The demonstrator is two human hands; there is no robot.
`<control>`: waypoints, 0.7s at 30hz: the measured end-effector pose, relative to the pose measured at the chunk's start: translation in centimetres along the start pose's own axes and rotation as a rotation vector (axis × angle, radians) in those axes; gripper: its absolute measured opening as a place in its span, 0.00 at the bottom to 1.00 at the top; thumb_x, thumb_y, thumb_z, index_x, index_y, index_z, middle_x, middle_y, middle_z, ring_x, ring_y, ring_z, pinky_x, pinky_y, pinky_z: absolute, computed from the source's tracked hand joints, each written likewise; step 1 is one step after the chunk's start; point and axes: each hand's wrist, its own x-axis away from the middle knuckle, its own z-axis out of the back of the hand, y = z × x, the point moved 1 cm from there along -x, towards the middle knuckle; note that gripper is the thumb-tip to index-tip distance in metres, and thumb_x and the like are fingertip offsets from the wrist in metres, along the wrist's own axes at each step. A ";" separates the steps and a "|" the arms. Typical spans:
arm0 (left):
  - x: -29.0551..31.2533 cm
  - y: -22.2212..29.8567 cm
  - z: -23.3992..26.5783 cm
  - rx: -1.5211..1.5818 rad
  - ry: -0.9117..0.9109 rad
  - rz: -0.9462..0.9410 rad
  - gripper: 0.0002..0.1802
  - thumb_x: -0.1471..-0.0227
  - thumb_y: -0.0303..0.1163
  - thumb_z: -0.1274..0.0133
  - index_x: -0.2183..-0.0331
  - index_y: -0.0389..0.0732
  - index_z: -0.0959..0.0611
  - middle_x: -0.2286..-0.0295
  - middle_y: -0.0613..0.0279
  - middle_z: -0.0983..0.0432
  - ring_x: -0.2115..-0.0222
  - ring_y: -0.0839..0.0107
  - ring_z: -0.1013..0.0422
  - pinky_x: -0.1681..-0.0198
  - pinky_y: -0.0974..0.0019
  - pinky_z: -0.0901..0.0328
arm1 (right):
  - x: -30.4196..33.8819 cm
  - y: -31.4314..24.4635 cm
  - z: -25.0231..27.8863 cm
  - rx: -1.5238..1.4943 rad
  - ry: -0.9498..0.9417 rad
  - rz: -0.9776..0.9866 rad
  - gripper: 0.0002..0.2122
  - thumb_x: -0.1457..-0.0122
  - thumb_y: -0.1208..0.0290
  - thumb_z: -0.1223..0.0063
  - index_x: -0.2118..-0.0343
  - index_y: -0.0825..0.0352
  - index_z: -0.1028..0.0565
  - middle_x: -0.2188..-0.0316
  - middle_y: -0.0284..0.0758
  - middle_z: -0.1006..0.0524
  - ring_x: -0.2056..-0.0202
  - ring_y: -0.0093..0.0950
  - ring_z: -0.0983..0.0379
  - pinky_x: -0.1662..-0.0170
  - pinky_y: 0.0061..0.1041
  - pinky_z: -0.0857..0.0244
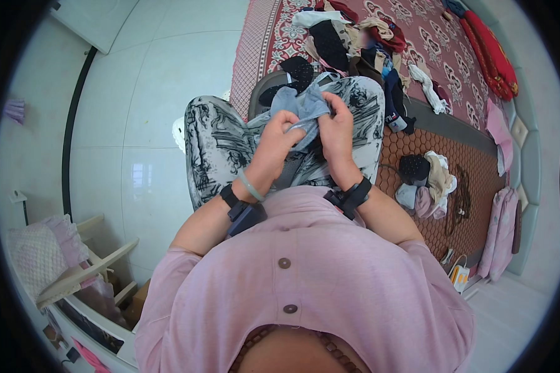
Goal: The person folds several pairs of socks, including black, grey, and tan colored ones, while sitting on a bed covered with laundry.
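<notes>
Wrinkled, matt grey cloth (306,107) is showing at twelve o'clock, glossy smooth tiles (158,93) are gleaming at ten, and a honeycomb-textured mat (474,160) is spreading at three.

Nothing here I can actually read, tbh. Closest thing is the navy sock-like piece (392,99) hanging by the person's right knee (368,102): there are small white marks near its lower end that look like lettering, but they're too tiny and blurry to make out.
</notes>
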 end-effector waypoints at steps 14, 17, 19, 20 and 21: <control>-0.7 0.0 0.6 -0.191 0.399 -0.298 0.14 0.51 0.15 0.53 0.60 0.36 0.26 0.72 0.61 0.25 0.72 0.76 0.28 0.66 0.72 0.34 | 1.9 -2.0 -0.4 -0.511 -0.235 -0.675 0.11 0.40 0.80 0.55 0.55 0.71 0.29 0.63 0.35 0.24 0.65 0.23 0.25 0.63 0.21 0.28; -1.0 -0.1 1.3 0.028 0.337 -0.242 0.15 0.52 0.13 0.55 0.60 0.35 0.25 0.68 0.61 0.24 0.68 0.77 0.28 0.64 0.75 0.34 | 1.9 -0.3 -0.8 -0.705 -0.335 -0.654 0.09 0.40 0.79 0.54 0.57 0.70 0.28 0.64 0.34 0.24 0.65 0.23 0.24 0.63 0.20 0.28; -0.9 -0.1 1.9 0.060 0.290 -0.209 0.17 0.52 0.12 0.57 0.61 0.35 0.24 0.66 0.61 0.24 0.67 0.76 0.28 0.62 0.75 0.34 | 1.9 -0.2 -0.5 -0.754 -0.413 -0.663 0.09 0.40 0.78 0.52 0.56 0.71 0.28 0.64 0.33 0.23 0.65 0.22 0.24 0.62 0.20 0.28; -0.9 0.0 2.2 0.062 0.264 -0.189 0.17 0.52 0.12 0.59 0.60 0.35 0.23 0.65 0.61 0.24 0.66 0.75 0.27 0.62 0.74 0.33 | 2.2 -0.4 -0.3 -0.728 -0.420 -0.686 0.10 0.39 0.77 0.52 0.56 0.71 0.27 0.64 0.33 0.23 0.65 0.22 0.24 0.61 0.20 0.28; -0.9 0.1 2.4 0.065 0.239 -0.170 0.18 0.52 0.11 0.60 0.60 0.34 0.23 0.65 0.60 0.24 0.66 0.74 0.27 0.61 0.74 0.32 | 2.6 -1.7 -0.1 -0.701 -0.428 -0.708 0.10 0.39 0.76 0.51 0.56 0.72 0.27 0.63 0.33 0.22 0.64 0.22 0.24 0.60 0.20 0.28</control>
